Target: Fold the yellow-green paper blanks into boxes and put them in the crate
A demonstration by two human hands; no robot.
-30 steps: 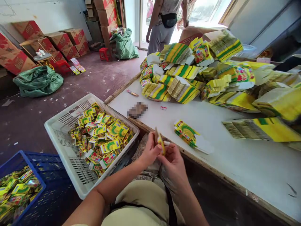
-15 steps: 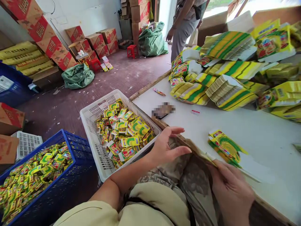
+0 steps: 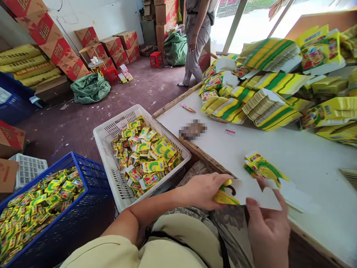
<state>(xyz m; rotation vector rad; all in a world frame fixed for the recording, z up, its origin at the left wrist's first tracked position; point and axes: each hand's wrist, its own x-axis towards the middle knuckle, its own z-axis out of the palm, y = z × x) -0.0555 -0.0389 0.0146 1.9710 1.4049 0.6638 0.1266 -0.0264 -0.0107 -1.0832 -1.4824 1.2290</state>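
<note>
Between my two hands is a small carton (image 3: 245, 190), yellow and green on its left part with white flaps at the right. My left hand (image 3: 205, 190) grips its printed end. My right hand (image 3: 269, 223) pinches the white flap end between thumb and fingers. Just beyond, a few flat printed cartons (image 3: 264, 167) lie on the white table (image 3: 301, 163). Left of my left forearm stands a white plastic basket (image 3: 110, 149) holding many small folded yellow-green cartons (image 3: 153, 167).
Stacks of flat cartons (image 3: 279, 109) cover the table's far side. A blue crate (image 3: 92, 175) of folded cartons stands at lower left. A pixelated item (image 3: 193, 129) lies near the table edge. Another person (image 3: 196, 41) walks beyond, near a red stool (image 3: 156, 59).
My left hand has come down and right from beside the basket and taken hold of the carton in my right hand. The other person has moved left, away from the boxes by the window.
</note>
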